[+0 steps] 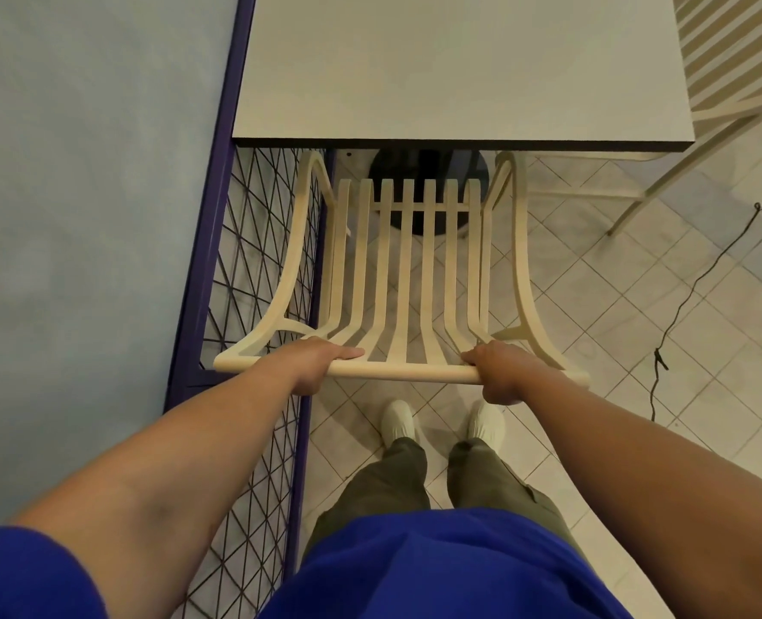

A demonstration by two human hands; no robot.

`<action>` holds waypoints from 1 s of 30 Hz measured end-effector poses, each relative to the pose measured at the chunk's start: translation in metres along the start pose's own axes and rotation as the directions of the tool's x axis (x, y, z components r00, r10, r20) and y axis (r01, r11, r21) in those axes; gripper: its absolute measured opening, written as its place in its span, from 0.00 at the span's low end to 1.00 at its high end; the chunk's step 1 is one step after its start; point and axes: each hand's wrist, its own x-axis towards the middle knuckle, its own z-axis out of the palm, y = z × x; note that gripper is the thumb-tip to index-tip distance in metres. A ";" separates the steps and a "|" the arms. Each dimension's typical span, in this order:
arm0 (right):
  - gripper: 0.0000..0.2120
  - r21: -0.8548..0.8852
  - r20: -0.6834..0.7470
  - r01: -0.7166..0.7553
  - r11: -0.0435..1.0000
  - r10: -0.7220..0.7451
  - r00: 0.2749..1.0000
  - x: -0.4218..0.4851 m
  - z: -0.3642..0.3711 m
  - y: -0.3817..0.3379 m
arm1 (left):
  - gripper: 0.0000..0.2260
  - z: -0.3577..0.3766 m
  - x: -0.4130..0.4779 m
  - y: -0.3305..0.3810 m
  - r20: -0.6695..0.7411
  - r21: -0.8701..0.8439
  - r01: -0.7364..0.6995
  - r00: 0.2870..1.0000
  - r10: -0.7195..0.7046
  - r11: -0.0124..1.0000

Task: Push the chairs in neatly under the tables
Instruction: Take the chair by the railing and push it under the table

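Note:
A cream slatted chair (408,270) stands in front of me with its back toward me. Its front edge reaches just under the near edge of the grey square table (459,69). My left hand (321,359) grips the left part of the chair's top rail, fingers curled over it. My right hand (499,373) grips the right part of the same rail. The table's dark round base (428,172) shows through the seat slats.
A purple-framed wire mesh partition (254,270) runs along the left, tight against the chair and table. A second cream chair (727,82) stands at the table's right side. A black cable (682,306) trails over the tiled floor on the right. My feet (441,424) are behind the chair.

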 end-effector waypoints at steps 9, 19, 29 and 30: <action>0.22 -0.021 -0.012 0.007 1.000 -0.007 1.000 0.015 -0.019 -0.002 | 0.46 -0.014 0.013 -0.013 -0.004 0.003 0.043 0.999 -0.043 0.999; 0.21 -0.004 0.007 -0.003 1.000 0.003 1.000 0.021 -0.025 -0.004 | 0.45 -0.024 0.018 -0.020 0.019 0.033 0.029 0.999 -0.030 0.999; 0.20 -0.017 0.015 -0.013 1.000 0.013 1.000 0.019 -0.028 -0.006 | 0.42 -0.024 0.017 -0.021 0.001 0.047 0.017 1.000 -0.017 0.999; 0.20 -0.011 0.010 -0.017 1.000 0.017 1.000 0.019 -0.028 -0.006 | 0.42 -0.025 0.018 -0.020 0.003 0.053 0.017 1.000 -0.017 0.998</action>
